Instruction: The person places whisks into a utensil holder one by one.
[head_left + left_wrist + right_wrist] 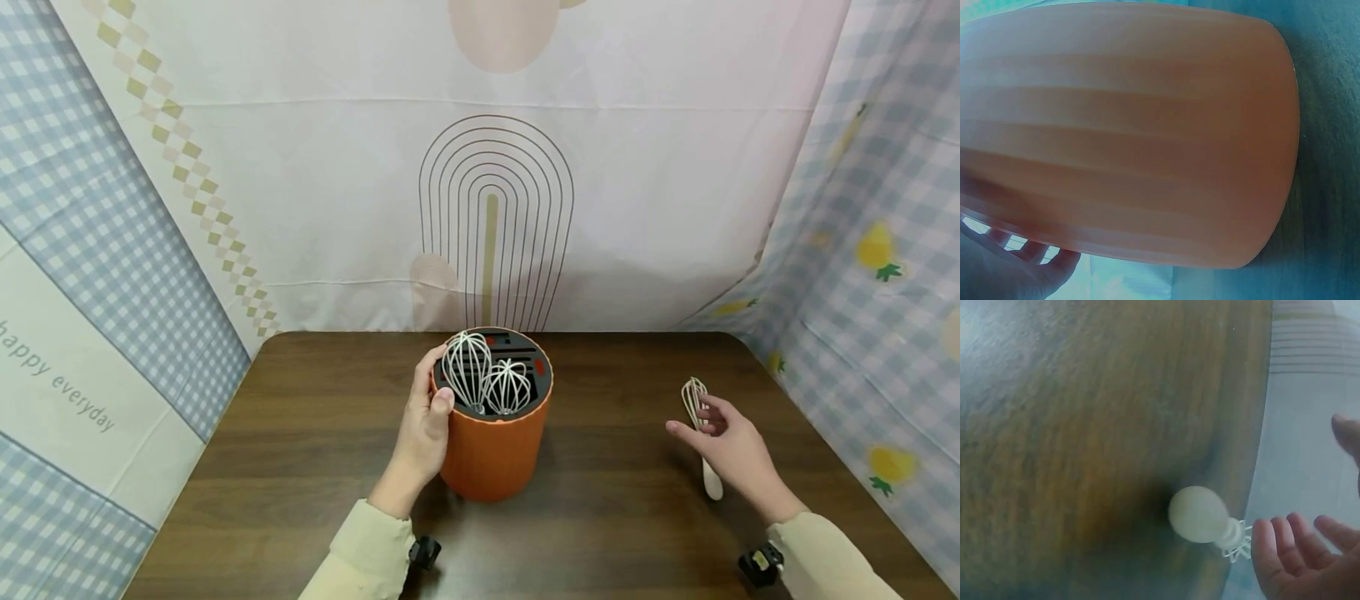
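Observation:
An orange cylindrical utensil holder [491, 458] with a black slotted top stands upright on the table. Two wire whisks, a larger one [467, 367] and a smaller one [509, 387], stick up out of its slots, handles hidden inside. My left hand [423, 429] grips the holder's left side near the rim, thumb in front and fingers round the back; the left wrist view is filled by its ribbed wall [1129, 137]. At the right, a small whisk with a cream handle [712, 482] lies on the table. Over it hovers my right hand [735, 446], thumb and fingers spread apart.
The dark wooden table [315, 467] ends at a white patterned cloth [337, 208] behind it. Checked cloths hang at the left [112, 208] and right [862, 333]. A small black device [425, 552] sits at my left wrist, another [761, 565] at my right.

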`<state>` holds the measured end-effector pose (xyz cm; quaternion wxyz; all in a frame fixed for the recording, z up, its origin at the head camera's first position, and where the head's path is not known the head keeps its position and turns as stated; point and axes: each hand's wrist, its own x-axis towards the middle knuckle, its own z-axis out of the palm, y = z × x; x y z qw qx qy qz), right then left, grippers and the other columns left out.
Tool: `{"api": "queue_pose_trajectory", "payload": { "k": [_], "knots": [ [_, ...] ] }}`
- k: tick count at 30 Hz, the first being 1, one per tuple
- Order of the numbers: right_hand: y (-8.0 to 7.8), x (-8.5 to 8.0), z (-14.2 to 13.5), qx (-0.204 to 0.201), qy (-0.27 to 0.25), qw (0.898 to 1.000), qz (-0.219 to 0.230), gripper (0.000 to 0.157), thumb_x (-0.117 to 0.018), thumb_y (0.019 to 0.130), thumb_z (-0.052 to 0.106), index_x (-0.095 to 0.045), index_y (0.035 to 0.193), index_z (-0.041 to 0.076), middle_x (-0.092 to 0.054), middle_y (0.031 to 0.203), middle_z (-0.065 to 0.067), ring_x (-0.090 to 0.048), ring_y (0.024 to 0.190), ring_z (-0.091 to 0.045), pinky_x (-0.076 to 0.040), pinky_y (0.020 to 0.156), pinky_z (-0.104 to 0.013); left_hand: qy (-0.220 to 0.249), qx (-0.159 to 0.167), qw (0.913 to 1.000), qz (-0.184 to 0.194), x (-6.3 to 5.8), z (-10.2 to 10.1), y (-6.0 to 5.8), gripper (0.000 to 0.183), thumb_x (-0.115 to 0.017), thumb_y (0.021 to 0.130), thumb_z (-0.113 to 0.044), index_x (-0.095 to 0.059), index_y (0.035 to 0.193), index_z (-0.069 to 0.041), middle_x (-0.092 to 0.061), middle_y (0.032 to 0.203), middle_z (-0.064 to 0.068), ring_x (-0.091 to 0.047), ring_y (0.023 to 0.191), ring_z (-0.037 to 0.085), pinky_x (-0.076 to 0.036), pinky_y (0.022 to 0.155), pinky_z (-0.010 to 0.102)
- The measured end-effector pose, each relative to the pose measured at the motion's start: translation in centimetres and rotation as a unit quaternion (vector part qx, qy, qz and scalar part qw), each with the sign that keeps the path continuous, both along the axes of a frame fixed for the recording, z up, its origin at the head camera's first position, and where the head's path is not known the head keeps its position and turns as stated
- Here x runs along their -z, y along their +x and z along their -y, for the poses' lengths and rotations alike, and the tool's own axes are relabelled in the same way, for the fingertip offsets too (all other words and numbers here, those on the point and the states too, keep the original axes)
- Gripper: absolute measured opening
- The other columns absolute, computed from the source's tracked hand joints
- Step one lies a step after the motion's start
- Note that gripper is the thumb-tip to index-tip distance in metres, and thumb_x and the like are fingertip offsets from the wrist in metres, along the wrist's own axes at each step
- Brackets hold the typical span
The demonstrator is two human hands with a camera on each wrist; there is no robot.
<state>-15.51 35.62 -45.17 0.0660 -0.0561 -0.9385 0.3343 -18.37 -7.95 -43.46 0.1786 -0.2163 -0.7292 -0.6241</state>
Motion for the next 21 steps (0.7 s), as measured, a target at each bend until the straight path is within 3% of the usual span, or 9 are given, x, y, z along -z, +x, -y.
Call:
{"api": "queue_pose_trajectory", "payload": {
  "k": [6, 12, 17, 21],
  "knots": [
    [0.3, 0.6, -1.0, 0.023, -0.043, 0.997, 0.052, 0.094, -0.061, 0.086, 0.058, -0.029, 0.147, -0.005, -0.046, 0.133, -0.030, -0.050, 0.115, -0.041, -0.046, 0.084, -0.049, -0.001, -0.003, 1.0000, 0.003, 0.2, 0.0, -0.1, 0.053, -0.040, 0.097, -0.047, -0.032, 0.147, -0.031, -0.043, 0.141, 0.002, -0.049, 0.118, 0.022, -0.039, 0.097, 0.048],
    [0.4, 1.3, -1.8, 0.051, -0.091, 0.988, 0.117, 0.102, -0.061, 0.084, 0.062, -0.024, 0.146, -0.010, -0.038, 0.136, -0.036, -0.043, 0.120, -0.046, -0.043, 0.089, -0.052, -0.003, -0.004, 1.0000, 0.004, 0.1, 0.0, -0.1, 0.055, -0.039, 0.097, -0.049, -0.032, 0.148, -0.029, -0.042, 0.142, 0.001, -0.048, 0.119, 0.021, -0.038, 0.097, 0.051],
    [0.3, 1.6, -2.2, 0.061, -0.108, 0.982, 0.142, 0.099, -0.061, 0.087, 0.058, -0.024, 0.143, -0.015, -0.039, 0.134, -0.038, -0.047, 0.117, -0.046, -0.048, 0.085, -0.045, -0.002, -0.002, 1.0000, -0.007, 0.2, 0.1, -0.2, 0.056, -0.038, 0.097, -0.050, -0.032, 0.148, -0.026, -0.043, 0.142, 0.002, -0.048, 0.120, 0.021, -0.037, 0.097, 0.050],
    [0.1, 1.9, -2.2, 0.070, -0.111, 0.982, 0.137, 0.089, -0.061, 0.090, 0.050, -0.028, 0.141, -0.016, -0.045, 0.129, -0.036, -0.053, 0.110, -0.041, -0.051, 0.077, -0.037, -0.001, -0.001, 0.9999, -0.016, 0.2, 0.0, -0.2, 0.057, -0.037, 0.098, -0.050, -0.031, 0.148, -0.023, -0.044, 0.142, 0.002, -0.048, 0.119, 0.021, -0.038, 0.098, 0.043]
  ]
}}
